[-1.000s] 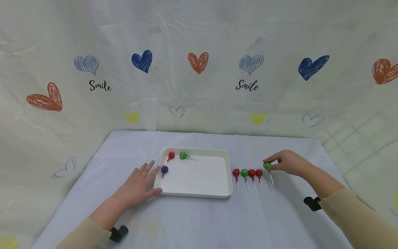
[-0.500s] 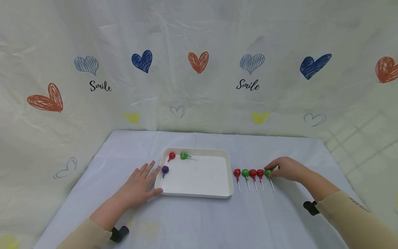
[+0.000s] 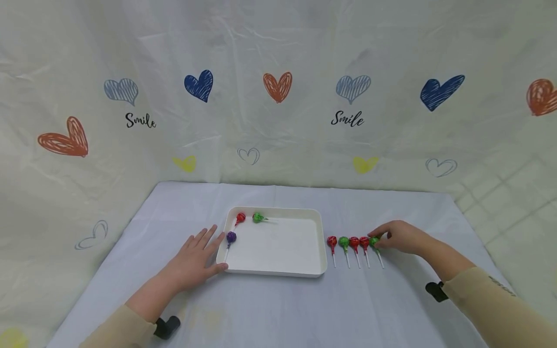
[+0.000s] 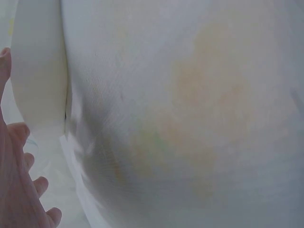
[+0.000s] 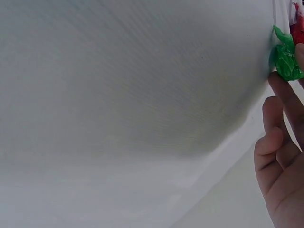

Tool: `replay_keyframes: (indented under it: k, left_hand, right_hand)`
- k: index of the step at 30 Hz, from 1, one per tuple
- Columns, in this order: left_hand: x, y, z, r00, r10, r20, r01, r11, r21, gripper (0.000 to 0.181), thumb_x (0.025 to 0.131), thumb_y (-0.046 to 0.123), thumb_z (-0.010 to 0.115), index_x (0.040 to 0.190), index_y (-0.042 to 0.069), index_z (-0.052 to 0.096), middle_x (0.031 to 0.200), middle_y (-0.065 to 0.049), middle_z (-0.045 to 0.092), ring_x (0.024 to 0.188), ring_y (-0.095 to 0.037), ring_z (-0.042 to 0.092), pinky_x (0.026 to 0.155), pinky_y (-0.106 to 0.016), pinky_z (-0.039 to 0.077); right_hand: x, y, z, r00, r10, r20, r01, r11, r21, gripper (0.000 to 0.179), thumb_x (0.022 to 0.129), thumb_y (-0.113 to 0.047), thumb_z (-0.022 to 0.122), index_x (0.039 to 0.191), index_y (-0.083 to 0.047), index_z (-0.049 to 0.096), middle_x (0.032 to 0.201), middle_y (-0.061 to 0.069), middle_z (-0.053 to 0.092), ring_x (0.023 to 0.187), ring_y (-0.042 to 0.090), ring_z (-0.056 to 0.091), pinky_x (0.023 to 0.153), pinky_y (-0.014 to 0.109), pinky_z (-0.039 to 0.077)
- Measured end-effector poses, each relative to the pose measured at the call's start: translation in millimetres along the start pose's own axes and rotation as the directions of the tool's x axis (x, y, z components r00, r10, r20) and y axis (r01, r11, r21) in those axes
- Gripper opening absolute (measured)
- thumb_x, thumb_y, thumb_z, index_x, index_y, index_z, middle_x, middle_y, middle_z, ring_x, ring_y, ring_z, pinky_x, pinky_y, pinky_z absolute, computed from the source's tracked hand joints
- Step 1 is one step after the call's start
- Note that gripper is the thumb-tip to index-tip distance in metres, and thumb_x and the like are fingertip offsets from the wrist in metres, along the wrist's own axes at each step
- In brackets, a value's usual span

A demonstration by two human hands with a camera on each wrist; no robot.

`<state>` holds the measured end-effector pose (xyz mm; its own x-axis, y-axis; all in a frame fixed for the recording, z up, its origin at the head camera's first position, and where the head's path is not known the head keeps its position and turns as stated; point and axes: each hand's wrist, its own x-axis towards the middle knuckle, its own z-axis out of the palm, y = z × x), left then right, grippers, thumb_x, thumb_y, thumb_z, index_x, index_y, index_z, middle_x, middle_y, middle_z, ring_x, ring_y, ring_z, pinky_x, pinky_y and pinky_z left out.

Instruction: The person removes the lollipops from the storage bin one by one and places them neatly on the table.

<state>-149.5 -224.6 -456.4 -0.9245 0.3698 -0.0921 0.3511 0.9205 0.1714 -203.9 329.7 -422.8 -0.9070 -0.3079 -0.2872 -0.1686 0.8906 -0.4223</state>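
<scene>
My right hand [image 3: 402,236] pinches the head of a green lollipop [image 5: 287,61] between thumb and forefinger, at the right end of a row of lollipops on the table. Close on its left lie a red lollipop [image 3: 364,242], another red lollipop [image 3: 354,242], a green lollipop [image 3: 344,242] and a further red lollipop [image 3: 332,241], sticks toward me. With fingers spread, my left hand [image 3: 193,261] rests at the left edge of a white tray [image 3: 278,273]. Inside the tray are a red lollipop [image 3: 240,218], a green lollipop [image 3: 257,217] and a purple lollipop [image 3: 231,237].
A white cloth [image 3: 278,314] covers the table. Behind it hangs a pale backdrop [image 3: 304,145] printed with hearts and "Smile". The row of lollipops starts just right of the tray's right rim.
My right hand has lowered the green lollipop from above the table to the row's right end, beside the red one. My left hand has stayed at the tray.
</scene>
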Motion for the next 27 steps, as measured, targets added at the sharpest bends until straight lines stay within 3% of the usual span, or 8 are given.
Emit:
replay_keyframes:
  k: [6, 15, 27]
  left_hand:
    - [-0.2, -0.7, 0.9, 1.0, 0.007, -0.005, -0.007, 1.0, -0.005, 0.091, 0.09, 0.07, 0.052, 0.159, 0.017, 0.025, 0.166, -0.011, 0.01, 0.15, -0.039, 0.011, 0.118, -0.061, 0.011]
    - [1.1, -2.4, 3.5, 1.0, 0.0, -0.002, 0.0, 1.0, 0.004, 0.094, 0.088, 0.075, 0.047, 0.159, 0.019, 0.023, 0.166, -0.01, 0.009, 0.15, -0.038, 0.01, 0.118, -0.061, 0.01]
    - [0.2, 0.9, 0.5, 1.0, -0.007, 0.005, 0.007, 1.0, 0.0, 0.09, 0.09, 0.068, 0.054, 0.159, 0.018, 0.024, 0.166, -0.011, 0.009, 0.15, -0.038, 0.01, 0.118, -0.061, 0.011]
  right_hand:
    - [-1.5, -1, -3, 1.0, 0.007, 0.003, -0.007, 1.0, 0.005, 0.038, 0.089, -0.026, 0.075, 0.124, -0.013, 0.071, 0.117, 0.006, 0.068, 0.094, 0.023, 0.055, 0.072, 0.035, 0.051]
    - [-1.5, -4, -16, 1.0, -0.021, -0.02, 0.02, 1.0, -0.018, 0.039, 0.091, -0.029, 0.073, 0.126, -0.012, 0.069, 0.115, 0.006, 0.069, 0.092, 0.022, 0.053, 0.068, 0.031, 0.05]
    - [6.9, -24, -23, 0.997, -0.055, -0.048, 0.055, 0.998, -0.018, 0.041, 0.09, -0.031, 0.074, 0.127, -0.015, 0.069, 0.123, 0.008, 0.068, 0.094, 0.022, 0.054, 0.07, 0.031, 0.05]
